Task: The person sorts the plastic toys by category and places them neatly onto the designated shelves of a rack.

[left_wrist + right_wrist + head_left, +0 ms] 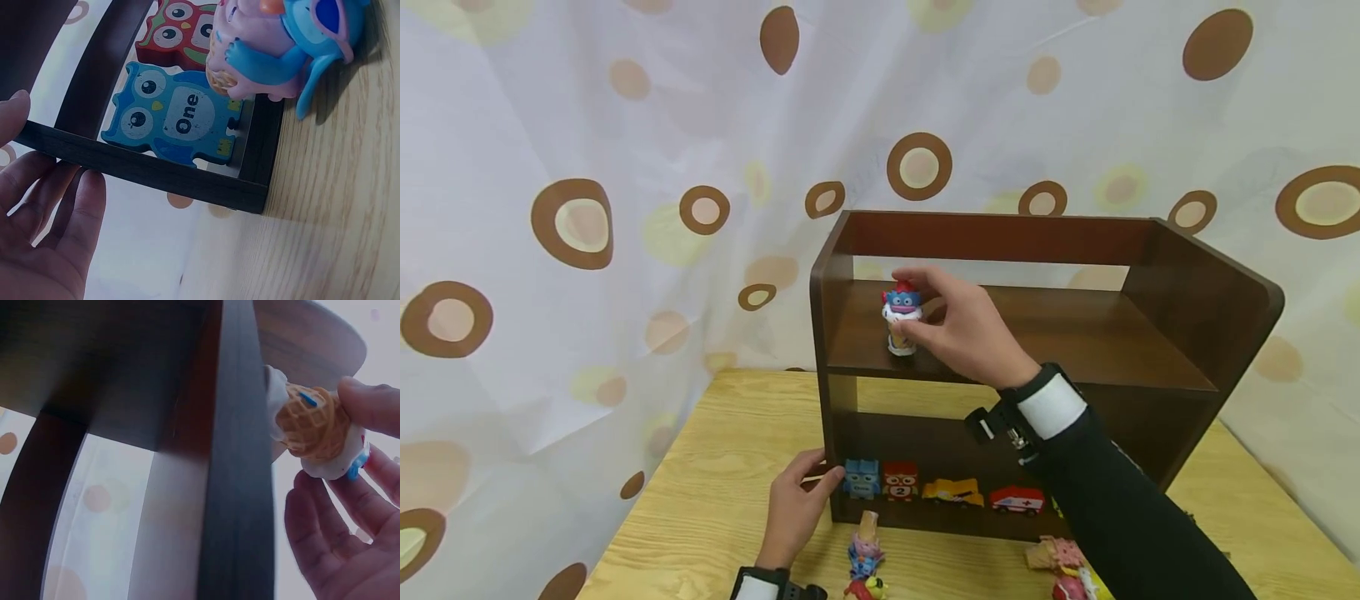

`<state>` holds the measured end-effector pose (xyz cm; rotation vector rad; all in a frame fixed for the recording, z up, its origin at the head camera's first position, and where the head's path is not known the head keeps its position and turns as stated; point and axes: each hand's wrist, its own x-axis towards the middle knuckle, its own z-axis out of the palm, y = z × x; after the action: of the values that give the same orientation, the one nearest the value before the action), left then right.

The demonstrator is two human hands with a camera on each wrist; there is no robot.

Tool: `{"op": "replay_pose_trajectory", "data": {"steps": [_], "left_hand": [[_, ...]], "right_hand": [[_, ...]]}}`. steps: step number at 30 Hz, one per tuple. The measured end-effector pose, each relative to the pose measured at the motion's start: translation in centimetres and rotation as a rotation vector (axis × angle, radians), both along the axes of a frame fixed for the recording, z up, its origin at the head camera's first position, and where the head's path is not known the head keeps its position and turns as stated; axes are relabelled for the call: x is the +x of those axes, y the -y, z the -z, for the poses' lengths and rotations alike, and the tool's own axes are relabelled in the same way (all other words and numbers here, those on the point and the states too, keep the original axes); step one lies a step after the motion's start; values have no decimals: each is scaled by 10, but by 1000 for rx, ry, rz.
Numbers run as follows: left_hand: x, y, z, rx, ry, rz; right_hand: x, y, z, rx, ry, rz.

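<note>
My right hand (958,321) pinches an ice-cream cone figurine (902,312) with a blue face and a red top. It stands upright over the left end of the upper board of a dark brown shelf unit (1060,325). In the right wrist view the figurine's waffle cone (312,422) shows between thumb and fingers, its white base at the board's front edge. My left hand (797,504) grips the unit's left side panel (144,165) low down, thumb on one side and fingers on the other.
On the lower level stand a blue owl block (862,479), a red owl block (900,481), a yellow vehicle (953,492) and a white-and-red ambulance (1017,500). More figurines lie on the wooden table (700,500) in front, including a pink-and-blue one (866,550) and a pink-topped cone (1056,552).
</note>
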<state>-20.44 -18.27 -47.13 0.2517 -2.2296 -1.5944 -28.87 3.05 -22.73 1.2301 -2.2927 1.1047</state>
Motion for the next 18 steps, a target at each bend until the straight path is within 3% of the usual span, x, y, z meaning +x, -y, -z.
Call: {"op": "replay_pose_trajectory", "data": {"steps": [9,18], "left_hand": [[-1,1,3,-6,-40,-5],[0,1,3,2,-52,8]], "right_hand": [[-13,25,-8,-15,51,31],[-18,37,1,7,70,46]]}}
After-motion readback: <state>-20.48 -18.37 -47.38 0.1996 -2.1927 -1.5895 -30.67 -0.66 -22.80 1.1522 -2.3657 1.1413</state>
